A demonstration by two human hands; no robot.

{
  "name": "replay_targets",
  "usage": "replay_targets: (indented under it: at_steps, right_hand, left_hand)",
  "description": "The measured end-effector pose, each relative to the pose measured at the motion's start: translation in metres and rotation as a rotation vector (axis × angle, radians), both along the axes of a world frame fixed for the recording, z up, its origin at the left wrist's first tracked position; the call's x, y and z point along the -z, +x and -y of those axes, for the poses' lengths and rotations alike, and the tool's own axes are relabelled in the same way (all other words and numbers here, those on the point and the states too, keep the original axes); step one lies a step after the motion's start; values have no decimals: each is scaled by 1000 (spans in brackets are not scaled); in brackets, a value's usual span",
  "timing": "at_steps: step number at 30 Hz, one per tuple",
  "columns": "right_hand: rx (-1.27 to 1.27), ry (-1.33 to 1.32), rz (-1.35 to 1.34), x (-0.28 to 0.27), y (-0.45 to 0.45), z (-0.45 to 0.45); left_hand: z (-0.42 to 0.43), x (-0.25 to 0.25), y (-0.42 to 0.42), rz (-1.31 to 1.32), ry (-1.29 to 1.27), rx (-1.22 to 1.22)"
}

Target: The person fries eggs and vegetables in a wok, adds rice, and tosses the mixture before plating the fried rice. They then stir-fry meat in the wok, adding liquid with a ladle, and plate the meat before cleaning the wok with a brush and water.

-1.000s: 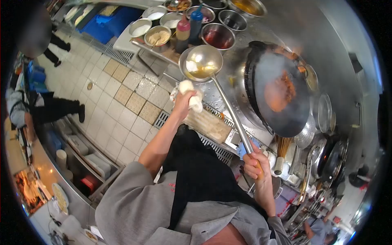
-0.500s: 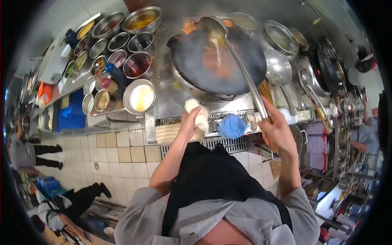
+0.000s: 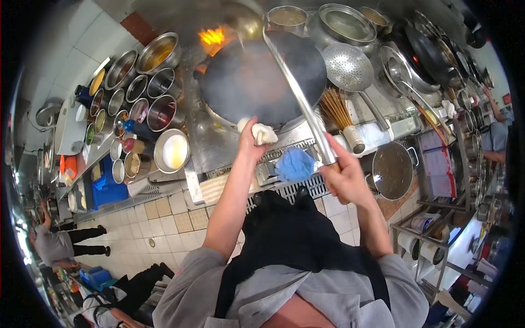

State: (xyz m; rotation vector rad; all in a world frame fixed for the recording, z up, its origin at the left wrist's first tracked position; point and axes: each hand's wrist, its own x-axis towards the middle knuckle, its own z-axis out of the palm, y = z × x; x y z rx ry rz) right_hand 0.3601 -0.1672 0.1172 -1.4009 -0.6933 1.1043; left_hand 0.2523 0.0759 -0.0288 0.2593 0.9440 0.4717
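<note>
My right hand (image 3: 348, 177) is closed round the end of a long-handled ladle (image 3: 298, 90). Its bowl is over the far rim of a black wok (image 3: 229, 82), blurred by steam, with a thin stream falling from it. In my left hand (image 3: 250, 143) is a folded white cloth (image 3: 264, 134), held at the wok's near rim. Whether the fingers also grip a wok handle through the cloth I cannot tell. Steam hides most of what is in the wok. Orange flame (image 3: 212, 37) rises at its far left side.
Seasoning bowls and a bowl of white powder (image 3: 171, 151) stand on the left. A blue cloth (image 3: 295, 164) lies at the stove's front. To the right are a perforated strainer (image 3: 348, 66), a bamboo brush (image 3: 338, 109) and a large pot (image 3: 392, 170). Two people are at the far left.
My left hand has brought the cloth up to the wok's near rim. The ladle has moved to the wok's far side. The view has shifted, and flame shows more brightly at the left.
</note>
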Motion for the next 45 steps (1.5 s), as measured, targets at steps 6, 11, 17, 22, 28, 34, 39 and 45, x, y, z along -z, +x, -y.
replay_targets:
  at_steps: [6,11,17,22,28,34,39,45]
  right_hand:
    - [55,-106,91,18,-4,23]
    - [20,-95,102,29,-9,63]
    - [91,-82,526,111,-15,83]
    - [86,-121,482,87,-16,72]
    - [145,-73,467,84,-12,80]
    - [139,-105,365,87,-10,72]
    - [207,-109,418,90,-7,77]
    - [196,-79,225,94,-13,72]
  left_hand:
    - [50,-5,-13,-18,90,-123]
    - [89,-43,-44,23,128,-28]
    - [79,-54,-47,-66,6,57]
    - [45,-23,-7,-61,-20,-66]
    - [110,-49,-53,14,-65,60]
    - [44,-19,-2,-32,29,18]
    - [109,-13,-61,-13,-69,146]
    - [-5,-8,-2,424,-136,317]
